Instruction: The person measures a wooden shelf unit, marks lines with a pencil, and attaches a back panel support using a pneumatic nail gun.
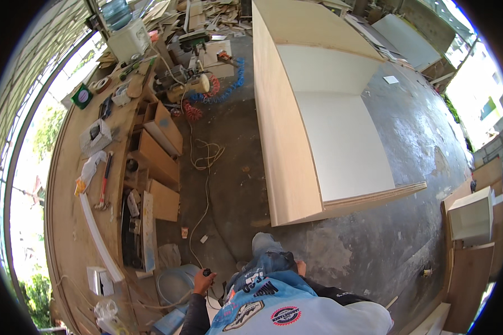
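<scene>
My left hand (203, 281) is low at the picture's lower middle, closed around a small dark object whose kind I cannot make out. My right hand (301, 268) shows only as a sliver beside my knee, mostly hidden by my blue and white shirt. A large plywood cabinet carcass (296, 139) with a white inner face lies on the concrete floor just ahead of me. A cable (202, 184) runs along the floor from near my left hand toward the tools further back.
A long wooden workbench (67, 212) curves along the left, carrying a hammer (104, 181), a white strip, boxes and bags. Open wooden drawers (156, 151) stand beside it. Coiled air hoses (218, 92) and power tools lie at the back. White and wooden panels (472, 218) lean at right.
</scene>
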Motion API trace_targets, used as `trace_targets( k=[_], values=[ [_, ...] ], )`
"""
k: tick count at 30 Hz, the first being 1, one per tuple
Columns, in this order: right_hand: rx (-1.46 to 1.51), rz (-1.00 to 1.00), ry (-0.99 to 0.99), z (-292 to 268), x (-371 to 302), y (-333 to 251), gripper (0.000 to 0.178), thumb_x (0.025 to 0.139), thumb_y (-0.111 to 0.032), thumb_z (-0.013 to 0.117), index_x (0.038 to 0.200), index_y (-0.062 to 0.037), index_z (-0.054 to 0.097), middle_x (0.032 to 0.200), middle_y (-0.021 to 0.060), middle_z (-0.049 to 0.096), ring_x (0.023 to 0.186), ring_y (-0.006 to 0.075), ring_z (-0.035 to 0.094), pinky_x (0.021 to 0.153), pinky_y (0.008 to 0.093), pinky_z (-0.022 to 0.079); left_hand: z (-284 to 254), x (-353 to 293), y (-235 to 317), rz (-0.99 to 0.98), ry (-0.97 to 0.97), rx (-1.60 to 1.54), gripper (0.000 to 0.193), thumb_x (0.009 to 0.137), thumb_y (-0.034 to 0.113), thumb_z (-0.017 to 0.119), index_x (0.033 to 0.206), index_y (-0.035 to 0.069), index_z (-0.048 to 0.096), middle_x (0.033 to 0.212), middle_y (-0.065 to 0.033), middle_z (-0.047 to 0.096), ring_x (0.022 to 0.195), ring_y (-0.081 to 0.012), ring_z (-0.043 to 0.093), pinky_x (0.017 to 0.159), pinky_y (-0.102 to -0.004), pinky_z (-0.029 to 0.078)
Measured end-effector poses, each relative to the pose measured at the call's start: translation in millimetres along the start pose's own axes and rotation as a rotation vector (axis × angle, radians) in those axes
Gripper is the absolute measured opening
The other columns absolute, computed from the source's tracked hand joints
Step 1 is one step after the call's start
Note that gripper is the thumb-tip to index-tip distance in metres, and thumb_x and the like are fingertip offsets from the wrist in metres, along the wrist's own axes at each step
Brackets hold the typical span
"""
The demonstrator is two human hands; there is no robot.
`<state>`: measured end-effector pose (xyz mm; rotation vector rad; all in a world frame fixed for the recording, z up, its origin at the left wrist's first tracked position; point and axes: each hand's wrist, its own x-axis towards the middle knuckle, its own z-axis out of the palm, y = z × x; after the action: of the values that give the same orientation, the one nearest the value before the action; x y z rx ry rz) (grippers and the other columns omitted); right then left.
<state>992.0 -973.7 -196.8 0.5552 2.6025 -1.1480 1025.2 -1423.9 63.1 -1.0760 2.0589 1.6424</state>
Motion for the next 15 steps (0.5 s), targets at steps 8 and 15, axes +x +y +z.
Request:
trace_targets(
  k=[8, 15],
  values=[
    [0.143, -0.015, -0.132, 6, 18, -135, 0.02, 0.08, -0.018, 0.066, 0.092, -0.003, 0.073, 0.074, 0.014, 0.068, 0.068, 0.0306, 0.064, 0.061, 0.0384, 0.049, 19, 87, 110, 0.134, -0.172, 0.012, 0.027, 0.077, 0.019, 0.077, 0.088, -0.002, 0.064, 0.067, -0.0076, 0.064, 0.054, -0.0133, 0.061, 0.051, -0.0294, 0.048],
    [0.263, -0.174, -0.057, -40, -12, -224, 0.02, 0.084, -0.023, 0.068, 0.089, -0.005, 0.073, 0.084, 0.0121, 0.071, 0.075, 0.0293, 0.065, 0.07, 0.0396, 0.051, 9, 137, 208, 0.19, -0.201, -0.05, 0.024, 0.08, 0.017, 0.076, 0.092, 0.0, 0.064, 0.074, -0.0049, 0.064, 0.062, -0.0123, 0.063, 0.056, -0.0276, 0.05]
  ],
)
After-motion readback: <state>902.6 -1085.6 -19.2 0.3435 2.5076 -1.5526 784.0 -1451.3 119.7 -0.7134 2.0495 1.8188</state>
